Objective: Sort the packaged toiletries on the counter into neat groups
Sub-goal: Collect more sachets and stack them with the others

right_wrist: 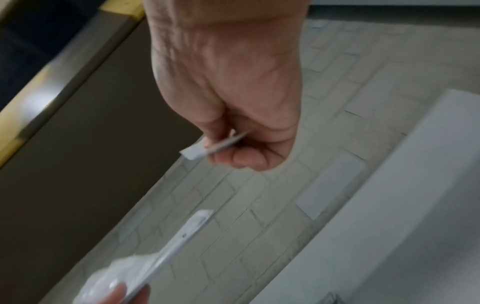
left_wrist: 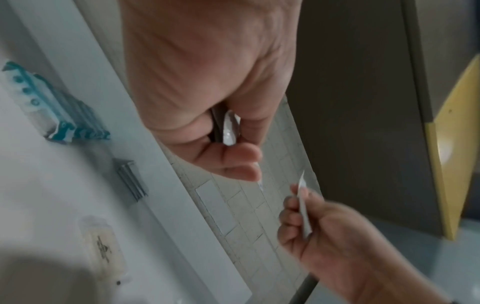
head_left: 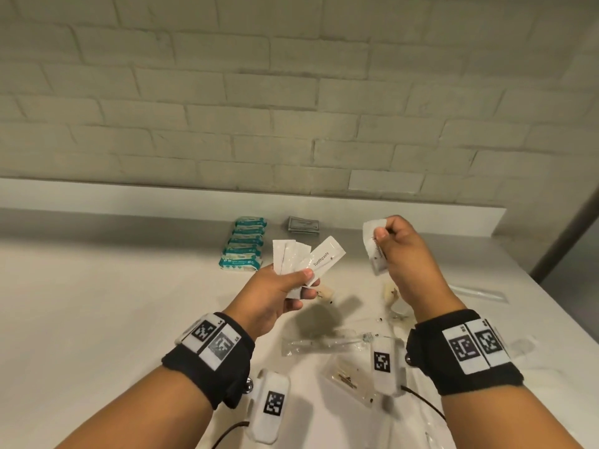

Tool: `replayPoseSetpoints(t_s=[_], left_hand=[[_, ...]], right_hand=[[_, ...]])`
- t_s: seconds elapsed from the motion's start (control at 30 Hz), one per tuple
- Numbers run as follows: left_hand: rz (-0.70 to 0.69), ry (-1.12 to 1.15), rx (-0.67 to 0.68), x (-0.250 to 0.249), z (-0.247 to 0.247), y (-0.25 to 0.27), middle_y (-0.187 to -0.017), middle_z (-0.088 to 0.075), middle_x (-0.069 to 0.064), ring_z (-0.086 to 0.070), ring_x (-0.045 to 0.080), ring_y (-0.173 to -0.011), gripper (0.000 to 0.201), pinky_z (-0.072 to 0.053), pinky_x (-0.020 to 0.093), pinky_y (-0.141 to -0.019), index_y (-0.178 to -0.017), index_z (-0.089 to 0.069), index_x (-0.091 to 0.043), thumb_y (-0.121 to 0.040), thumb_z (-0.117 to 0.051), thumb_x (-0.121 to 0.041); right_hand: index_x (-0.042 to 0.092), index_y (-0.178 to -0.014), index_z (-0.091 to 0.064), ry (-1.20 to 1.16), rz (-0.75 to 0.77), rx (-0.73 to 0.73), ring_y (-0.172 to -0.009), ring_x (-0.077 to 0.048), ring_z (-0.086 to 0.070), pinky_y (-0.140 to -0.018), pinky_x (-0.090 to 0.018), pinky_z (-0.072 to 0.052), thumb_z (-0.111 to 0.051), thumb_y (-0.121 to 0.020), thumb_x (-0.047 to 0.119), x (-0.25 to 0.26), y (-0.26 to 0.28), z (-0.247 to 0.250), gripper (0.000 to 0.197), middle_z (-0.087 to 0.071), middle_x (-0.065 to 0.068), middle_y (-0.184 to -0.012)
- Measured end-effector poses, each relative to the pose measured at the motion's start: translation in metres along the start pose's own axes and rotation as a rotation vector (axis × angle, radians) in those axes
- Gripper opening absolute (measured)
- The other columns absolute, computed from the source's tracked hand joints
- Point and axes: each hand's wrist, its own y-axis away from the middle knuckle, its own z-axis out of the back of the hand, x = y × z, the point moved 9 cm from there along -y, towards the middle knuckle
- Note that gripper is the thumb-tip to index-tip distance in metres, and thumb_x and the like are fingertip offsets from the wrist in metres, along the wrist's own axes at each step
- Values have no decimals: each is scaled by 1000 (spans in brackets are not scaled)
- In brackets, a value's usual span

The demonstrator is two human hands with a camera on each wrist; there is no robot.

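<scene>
Two hands: both raised above the counter, apart from each other, each holding white sachets
Left hand: thumb pressed over a fan of toothpaste sachets, fingers curled beneath; uppermost sachet printed "Toothpaste", slanting up and right past the thumb tip; seen edge-on between thumb and fingers in the left wrist view
Right hand: thumb and curled fingers pinching white sachets, held upright; count hard to tell, at least two; lettering partly hidden by the thumb; a corner poking out past the fingertips in the right wrist view
Beyond the left fingers: teal wipe packs in a neat overlapping row on the counter; just right of them, a small stack of grey sachets near the back ledge
Below, between the two hands: cream-coloured small items lying loose on the counter, kind unclear
Nearer the wrists: clear-wrapped toothbrush lying flat; below it a clear packet with dark print, partly behind the right wrist gear
Right of the right hand: another clear long wrapper on the counter, well apart from the fingers
Wrists: black bands with white coded tags on both
Behind: pale brick wall above the ledge
</scene>
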Motion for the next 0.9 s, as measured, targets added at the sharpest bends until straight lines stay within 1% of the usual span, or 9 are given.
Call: replayPoseSetpoints(t_s=[0.07, 0.2, 0.37, 0.47, 0.53, 0.6, 0.7, 0.8, 0.9], left_hand=[[15, -99, -9, 0, 2, -1, -79, -70, 5, -62, 11, -57, 23, -41, 18, -45, -110, -65, -4, -88, -65, -13], [18, -162, 98, -7, -8, 3, -73, -68, 3, -60, 11, -55, 10, -39, 17, -44, -97, -67, -7, -89, -65, -13], [2, -33, 82, -12, -4, 6, -88, -69, 5, -65, 11, -60, 18, -46, 18, -47, -107, -65, -10, -90, -62, -16], [10, 25, 63, -10, -2, 6, -86, -70, 1, -67, 12, -63, 16, -50, 18, -50, -102, -67, -15, -87, -64, -17], [2, 22, 44, -11, -1, 4, -81, -68, 0, -65, 11, -62, 15, -50, 18, -50, -102, -67, -13, -87, -65, -12], [-14, 2, 16, -13, 3, 1, -78, -67, 2, -64, 11, -61, 19, -50, 18, -51, -104, -66, -9, -86, -67, -8], [-21, -3, -1, -15, 6, -3, -81, -68, 8, -66, 12, -63, 23, -53, 20, -54, -109, -64, -3, -87, -66, -8], [16, 128, 18, -14, 4, -4, -90, -67, 15, -70, 20, -73, 20, -59, 26, -62, -110, -63, -2, -95, -53, -10], [20, 206, 65, -16, 0, -4, -105, -70, 20, -71, 30, -89, 26, -61, 31, -72, -117, -59, -2, -99, -41, -6]], right_hand=[[19, -76, -55, 111, 103, 99, -58, -4, -45, -55, -20, -39, -51, -97, 15, 19, 5, -14, 21, -52, 8, -67], [20, -77, -60, 483, 233, 326, -73, -3, -50, -64, -15, -38, -60, -92, 24, 30, 17, -59, 15, -52, 8, -85], [18, -77, -66, 271, 77, 273, -42, -2, -40, -48, -21, -36, -69, -86, 24, 10, 18, -66, 11, -51, 7, -56], [23, -72, -69, 239, 56, 202, -43, -1, -42, -50, -21, -37, -73, -82, 25, 7, 21, -69, 11, -55, 9, -55], [28, -76, -71, 188, 57, 213, -52, -1, -54, -55, -22, -44, -70, -85, 24, 8, 24, -73, 10, -66, 9, -65], [28, -89, -72, 166, 41, 318, -68, -1, -64, -65, -20, -49, -66, -89, 24, 8, 28, -78, 7, -71, 9, -78], [19, -92, -64, 396, 26, 499, -62, -6, -58, -60, -24, -45, -63, -90, 24, 0, 33, -84, 5, -65, 4, -76], [19, -80, -54, 501, -11, 418, -64, -13, -52, -57, -27, -39, -59, -92, 20, -10, 24, -76, 12, -58, 0, -74], [19, -83, -57, 240, -87, 260, -72, -21, -60, -70, -36, -51, -58, -93, 14, -17, 15, -61, 11, -63, -3, -77]])
